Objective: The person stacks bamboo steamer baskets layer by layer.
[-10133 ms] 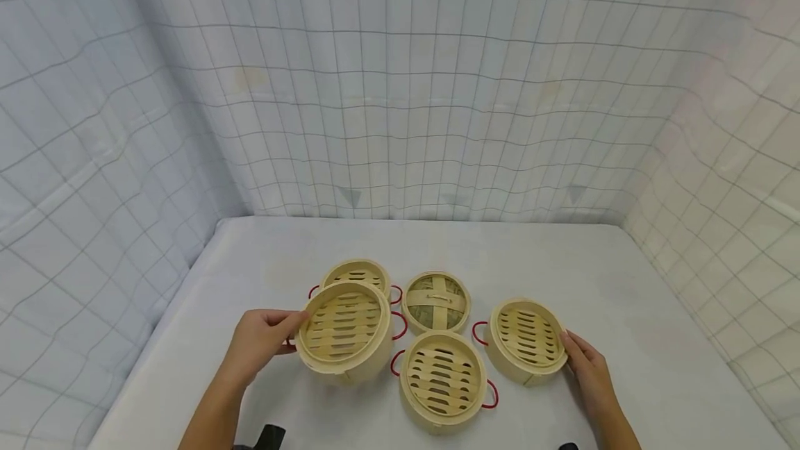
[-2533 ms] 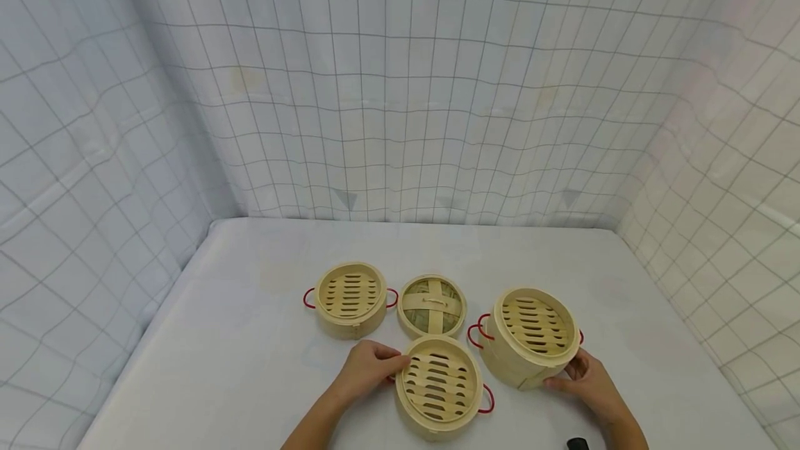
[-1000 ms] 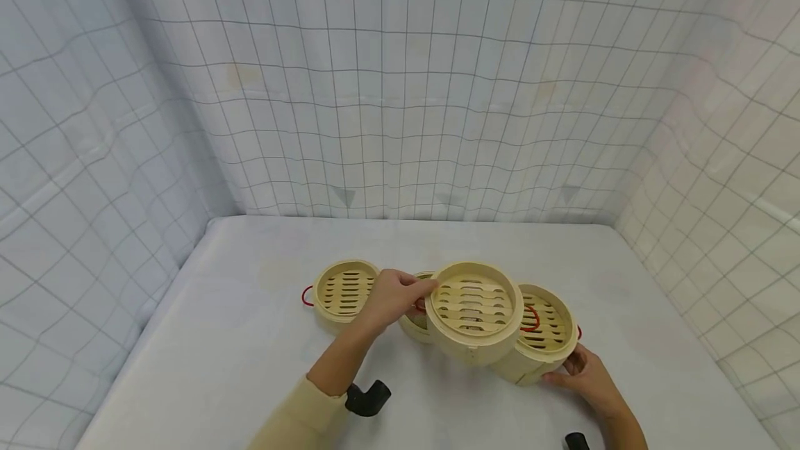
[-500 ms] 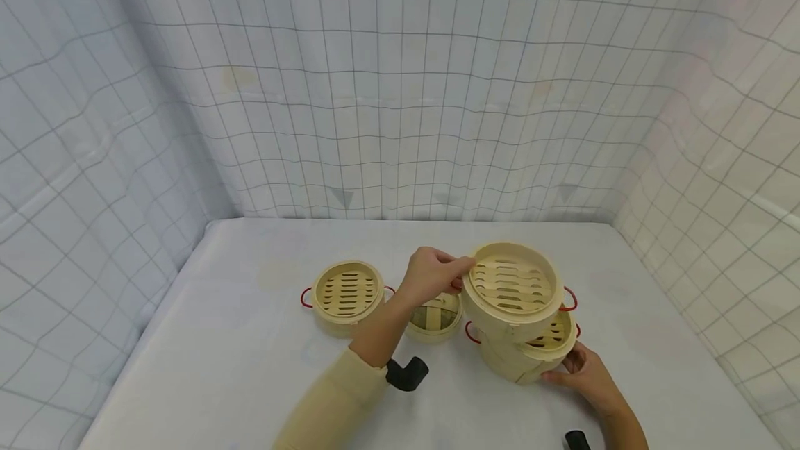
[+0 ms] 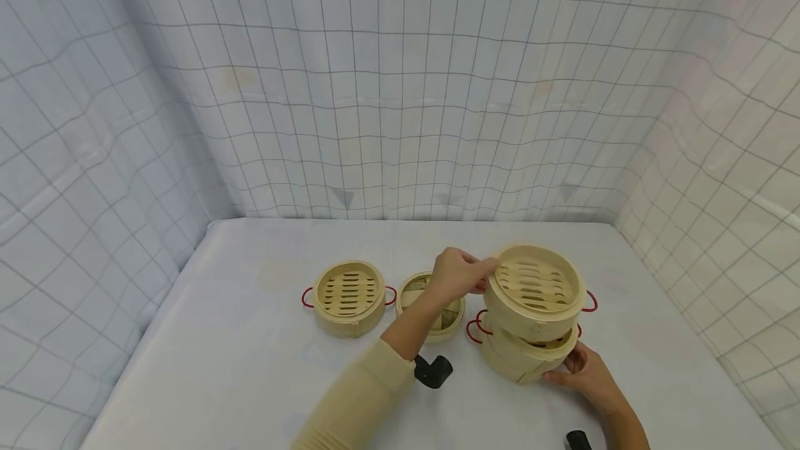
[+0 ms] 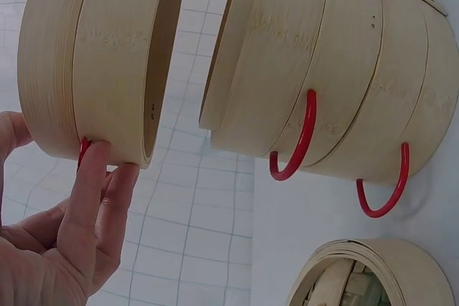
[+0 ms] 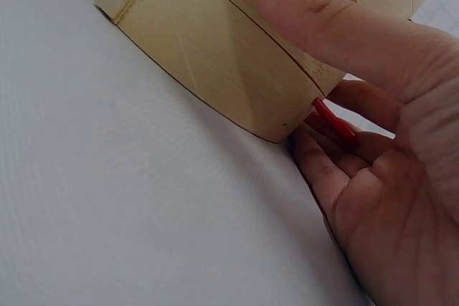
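My left hand (image 5: 459, 275) pinches the left rim and handle side of a bamboo steamer basket (image 5: 531, 321) with a slatted floor and red handles. The basket is held above a stack of two more steamer baskets (image 5: 509, 360). In the left wrist view a gap shows between the held basket (image 6: 107, 55) and the stack (image 6: 323, 62). Low on the stack's right side, my right hand (image 5: 590, 377) grips the bottom basket. The right wrist view has the thumb on that basket's wall (image 7: 201, 55) and the fingers around its red handle (image 7: 335, 120).
Left of the stack lies a round steamer lid (image 5: 446, 321) with a woven top, partly behind the left forearm. Another steamer basket (image 5: 348, 294) with red handles stands farther left on the white table (image 5: 206, 360). White gridded cloth (image 5: 400, 123) encloses the back and sides.
The front basket, on the table 2.5 seconds ago, has been lifted and carried right over the stack by my left hand. Earlier that hand held a basket now in the stack. My right hand stays put lately.
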The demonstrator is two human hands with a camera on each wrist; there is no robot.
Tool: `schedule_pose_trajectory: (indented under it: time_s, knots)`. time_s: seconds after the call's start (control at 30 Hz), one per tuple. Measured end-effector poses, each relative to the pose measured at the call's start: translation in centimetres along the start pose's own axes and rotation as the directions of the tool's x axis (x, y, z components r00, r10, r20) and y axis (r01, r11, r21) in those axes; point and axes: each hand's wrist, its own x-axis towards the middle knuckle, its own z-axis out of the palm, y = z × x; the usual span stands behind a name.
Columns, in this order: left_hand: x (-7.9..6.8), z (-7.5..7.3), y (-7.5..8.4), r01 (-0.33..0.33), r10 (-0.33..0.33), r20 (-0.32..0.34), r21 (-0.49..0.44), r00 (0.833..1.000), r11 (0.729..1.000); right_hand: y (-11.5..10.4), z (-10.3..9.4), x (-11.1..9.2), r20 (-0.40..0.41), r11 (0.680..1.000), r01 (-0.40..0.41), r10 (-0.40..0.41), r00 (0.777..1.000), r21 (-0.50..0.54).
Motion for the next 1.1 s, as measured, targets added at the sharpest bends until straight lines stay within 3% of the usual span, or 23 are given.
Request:
schedule_pose_trajectory:
  time_s: [0.53, 0.8, 1.1]
  knots:
    - [0.0, 1.6, -0.8, -0.033, 0.034, -0.013, 0.058, 0.999, 0.998, 0.3, 0.0, -0.2, -0.004, 0.999, 0.004, -0.004, 1.000, 0.051]
    - [0.1, 1.8, -0.9, -0.022, 0.024, -0.021, 0.092, 0.999, 0.995, 0.1, 0.0, 0.0, 0.011, 0.998, -0.053, 0.053, 0.999, 0.032]
    - [0.1, 2.1, -1.0, 0.001, 0.000, -0.009, 0.091, 1.000, 0.996, 0.1, 0.0, 0.0, 0.008, 0.998, -0.056, 0.056, 0.998, 0.038]
